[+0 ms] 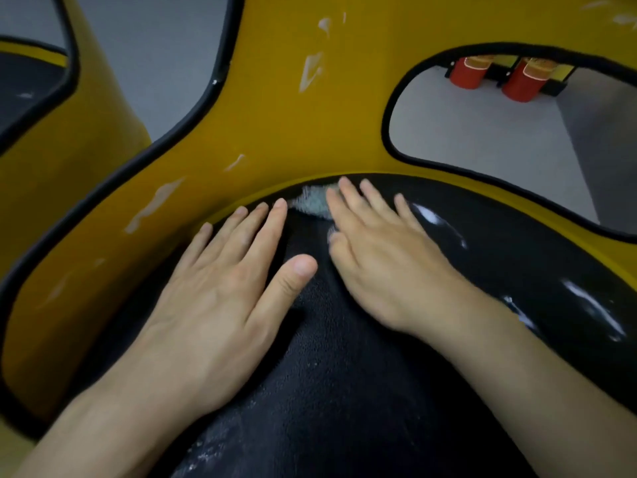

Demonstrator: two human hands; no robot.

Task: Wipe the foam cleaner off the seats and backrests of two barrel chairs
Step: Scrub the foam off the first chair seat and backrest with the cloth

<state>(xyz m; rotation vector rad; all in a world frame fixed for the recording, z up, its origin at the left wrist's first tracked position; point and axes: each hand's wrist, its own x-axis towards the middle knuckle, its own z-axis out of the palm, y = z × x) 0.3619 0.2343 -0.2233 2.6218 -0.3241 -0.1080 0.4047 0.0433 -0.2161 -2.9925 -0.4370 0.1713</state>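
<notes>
Left hand (220, 298) | right hand (375, 257) | fingers (272, 229) straight, pressing cloth (327, 357) onto seat (517, 263); foam (427, 215) beside right hand

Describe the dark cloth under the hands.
The cloth is black, with a nubby towel-like weave, spread over the glossy black seat. Its far edge, by the yellow backrest, shows a pale grey-white patch. White flecks dot its near end. The left hand and right hand press flat on it.

Head view, close above black seat (344, 374), facing forward-down toward backrest (275, 115).
</notes>
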